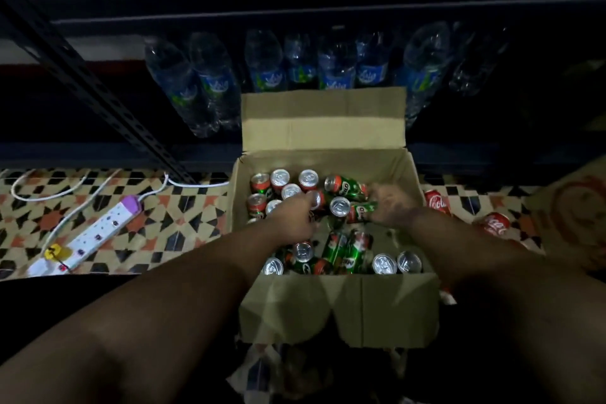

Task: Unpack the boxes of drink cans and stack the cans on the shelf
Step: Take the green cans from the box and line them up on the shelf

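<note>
Surroundings: dark metal shelf [108, 98] ahead, its lower level lined with clear plastic water bottles [272, 65] with blue labels. An open cardboard box [337, 308] sits on the patterned tile floor [183, 213] directly in front of the shelf; its far flap [323, 120] stands up and covers part of the bottle row. Left of the box on the floor: a white power strip [88, 236] with a purple end and its white cable [193, 183]. Right of the box: two red cola cans [437, 202] lying on their sides, and beyond them another cardboard carton [577, 223] at the frame edge.

Task items: green Milo cans [337, 249] fill the box, some upright showing silver tops, several tipped on their sides in the middle.

Grip: both my arms reach down into the box. My left hand [295, 216] is among the upright cans at the left-centre, fingers curled over a can top [314, 198]; I cannot tell whether it is actually gripped. My right hand [390, 203] is motion-blurred, next to a tipped green can [360, 210]; whether its grip is apart or clamped I cannot tell.
</note>
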